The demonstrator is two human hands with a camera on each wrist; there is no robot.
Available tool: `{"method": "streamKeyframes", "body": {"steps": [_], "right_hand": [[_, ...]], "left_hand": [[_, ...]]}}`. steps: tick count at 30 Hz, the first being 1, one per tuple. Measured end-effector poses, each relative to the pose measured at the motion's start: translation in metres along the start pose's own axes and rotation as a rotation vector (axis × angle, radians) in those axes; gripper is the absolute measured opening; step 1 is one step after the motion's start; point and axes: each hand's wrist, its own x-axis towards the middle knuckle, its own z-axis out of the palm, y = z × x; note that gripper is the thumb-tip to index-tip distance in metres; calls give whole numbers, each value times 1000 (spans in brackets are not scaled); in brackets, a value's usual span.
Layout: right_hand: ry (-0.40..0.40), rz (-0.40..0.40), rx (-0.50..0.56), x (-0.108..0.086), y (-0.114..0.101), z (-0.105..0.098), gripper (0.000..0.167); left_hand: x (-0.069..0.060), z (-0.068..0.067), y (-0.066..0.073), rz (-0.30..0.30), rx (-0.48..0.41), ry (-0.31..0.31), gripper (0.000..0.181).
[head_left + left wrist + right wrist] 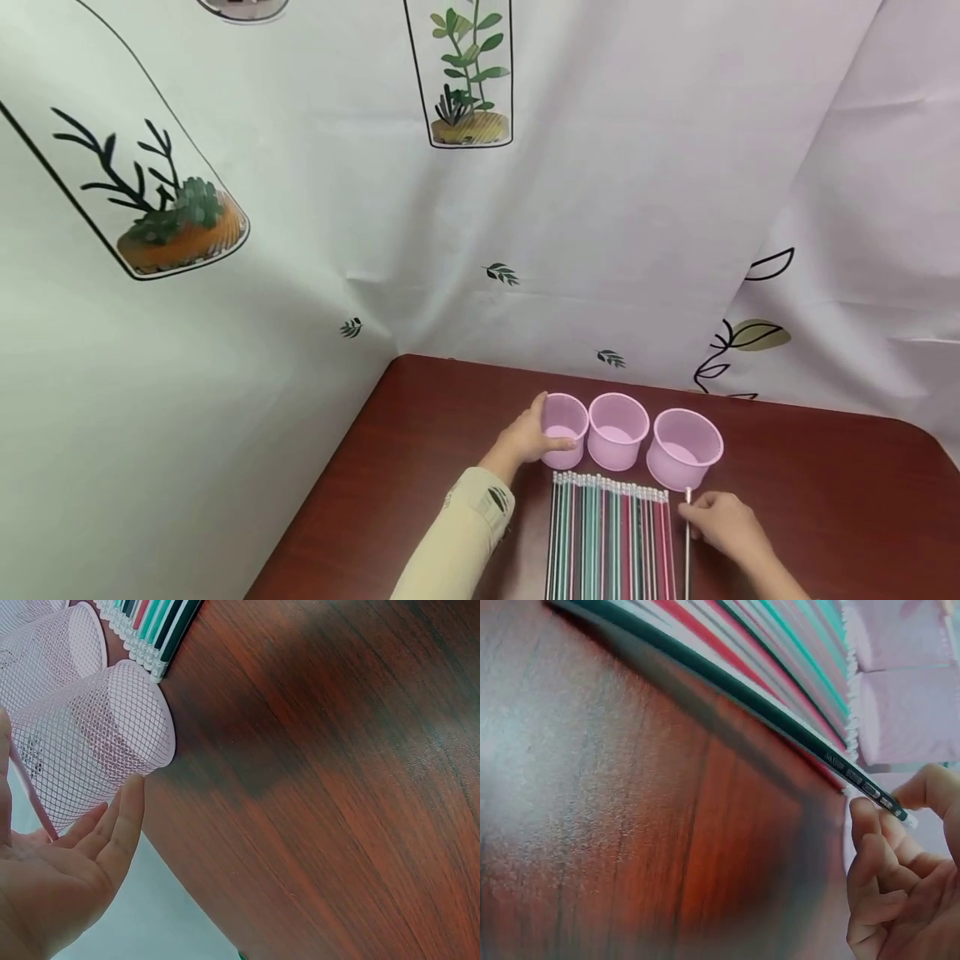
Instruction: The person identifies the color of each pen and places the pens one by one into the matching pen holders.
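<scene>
Head view, containers: three round, open-topped pink mesh cups are standing side by side: left cup (564, 459), middle cup (615, 457) and right cup (671, 473).
Cup interiors: the mouths are facing up and showing pale pink floors.
Cup spacing: left and middle cups are standing close together, contact uncertain; the right cup is sitting slightly nearer the person.
Left hand (527, 433): it is gripping the left cup, thumb across the front, fingers along the outer side.
Right hand (723, 521): thumb and fingers are pinching a slim dark pencil with pale lettering (739, 701) near its white tip.
Pencil position: it is extending alongside the row's right end, its tip just before the right cup.
Pencil row (611, 542): slim teal, black, red and pink pencils with white tips are lying side by side, tips toward the cups.
Table edges: the reddish-brown wood-grain table (442, 408) is meeting a white plant-printed sheet (300, 333) at the back and left.
Working room: bare tabletop is extending left of the left cup and right of the right hand.
</scene>
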Motion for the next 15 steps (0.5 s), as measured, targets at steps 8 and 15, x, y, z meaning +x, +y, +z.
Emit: {"method": "streamKeyframes", "body": {"steps": [8, 15], "right_hand": [[80, -59, -10, -10, -9, -26, 19], [152, -121, -2, -10, -25, -42, 13]], "left_hand": [[0, 4, 6, 10, -3, -3, 101], [-1, 1, 4, 11, -13, 6, 102]]}}
